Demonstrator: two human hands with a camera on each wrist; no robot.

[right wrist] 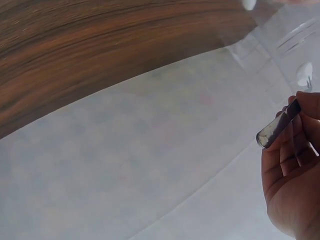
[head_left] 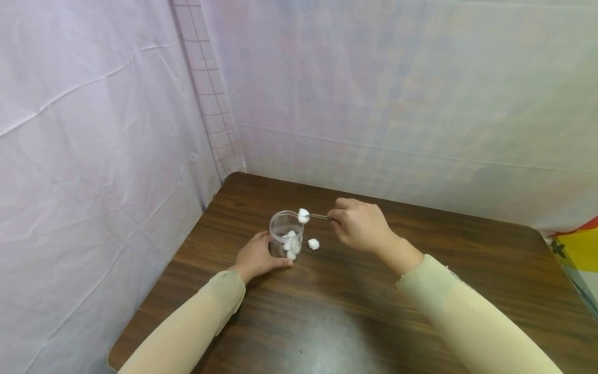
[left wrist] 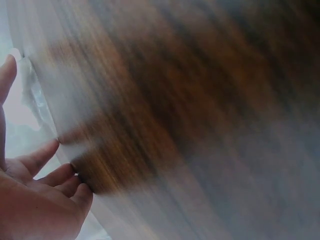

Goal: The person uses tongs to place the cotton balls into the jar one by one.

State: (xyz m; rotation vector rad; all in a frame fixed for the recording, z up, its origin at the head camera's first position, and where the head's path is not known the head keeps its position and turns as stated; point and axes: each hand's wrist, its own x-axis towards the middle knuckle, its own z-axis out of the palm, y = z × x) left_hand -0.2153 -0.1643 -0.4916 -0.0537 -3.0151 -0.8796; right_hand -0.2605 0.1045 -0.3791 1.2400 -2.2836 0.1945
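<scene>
A clear plastic jar (head_left: 280,226) stands on the table with several white cotton balls (head_left: 291,245) inside. My left hand (head_left: 258,258) holds it low on its left side, thumb in front; the left wrist view shows that hand (left wrist: 42,192) at its left edge. My right hand (head_left: 359,223) pinches metal tweezers (head_left: 320,216), whose tips grip a cotton ball (head_left: 303,216) beside the jar's right rim. In the right wrist view, the rear end of the tweezers (right wrist: 277,127) sticks out of the hand (right wrist: 295,185). Another cotton ball (head_left: 313,244) lies right of the jar.
The brown wood-grain table (head_left: 448,306) has its rounded back-left corner by the white curtains (head_left: 117,182). A pale cloth (head_left: 397,93) hangs along the table's back edge. Something red and yellow (head_left: 584,249) shows past the right edge.
</scene>
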